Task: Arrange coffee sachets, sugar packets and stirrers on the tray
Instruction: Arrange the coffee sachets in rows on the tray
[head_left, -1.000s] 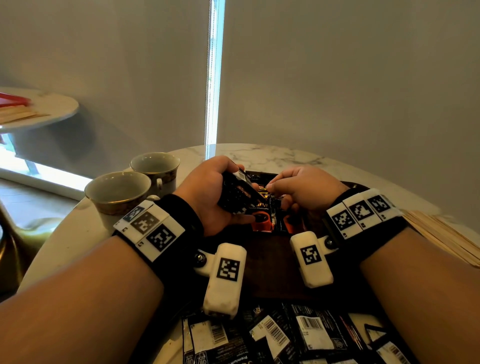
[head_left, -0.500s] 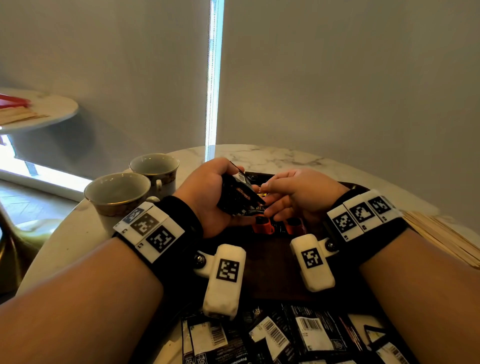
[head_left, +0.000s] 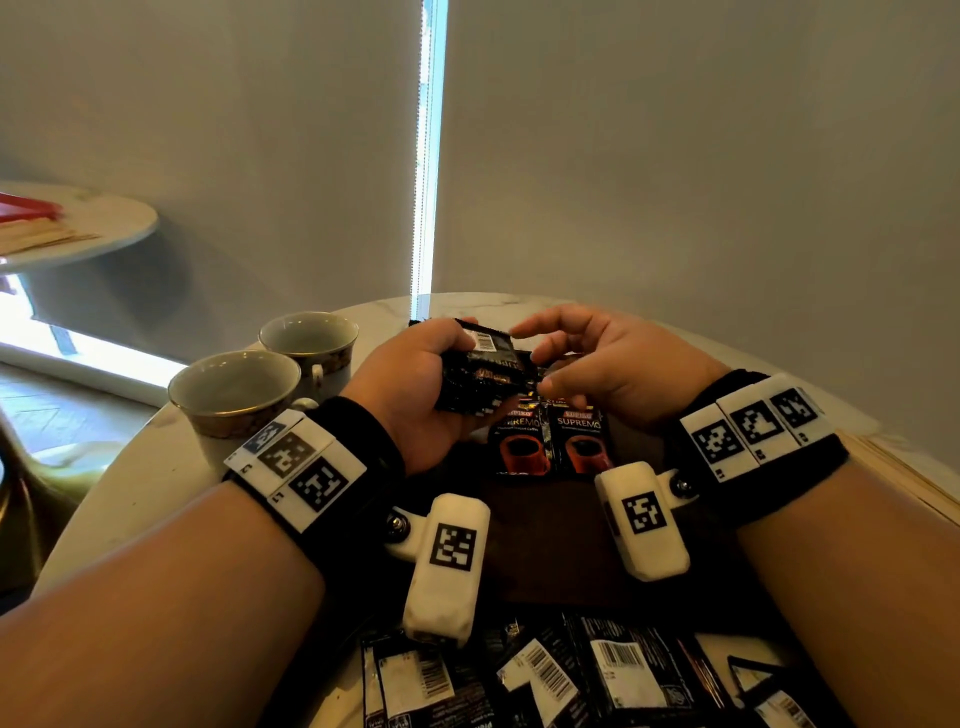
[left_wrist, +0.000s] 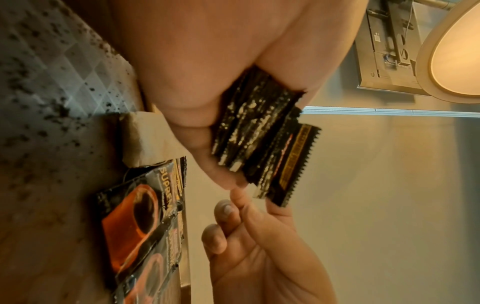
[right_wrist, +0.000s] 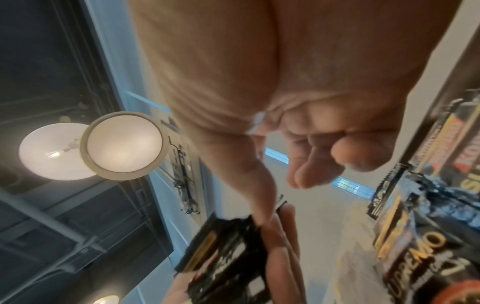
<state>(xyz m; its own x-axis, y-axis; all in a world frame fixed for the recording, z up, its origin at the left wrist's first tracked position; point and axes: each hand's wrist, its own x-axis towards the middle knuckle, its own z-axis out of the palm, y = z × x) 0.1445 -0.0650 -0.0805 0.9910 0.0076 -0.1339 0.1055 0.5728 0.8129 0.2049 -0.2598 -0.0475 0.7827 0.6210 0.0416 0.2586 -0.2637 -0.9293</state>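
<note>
Left hand (head_left: 415, 387): a stack of black foil coffee sachets (head_left: 480, 376) is gripped, fingers and thumb curled round it; the stack is held edge-on above the far part of the tray; a barcode label is seen on the top sachet in the head view; the serrated sachet ends (left_wrist: 262, 139) are seen fanned out past the thumb in the left wrist view.

Right hand (head_left: 605, 364): held just beside the stack, fingers loosely bent and spread; the thumb and forefinger tips (left_wrist: 239, 197) are brought to the stack's near corner; whether a sachet is actually pinched cannot be told; nothing else is held.

Dark brown wooden tray (head_left: 550, 540): set on the round white marble table (head_left: 130, 483); two black sachets printed with an orange cup and the word SUPREMO (head_left: 550, 441) are laid flat side by side, face up, touching, at the tray's far end, beneath both hands.

Loose sachets (head_left: 587, 675): a heap of black packets is spread at the table's near edge, barcode sides up.

Pale wooden stirrers (head_left: 904, 475): laid in a bundle at the table's right edge, off the tray.

Two white gold-rimmed ceramic cups (head_left: 244, 389): stood together left of the tray, upright.
</note>
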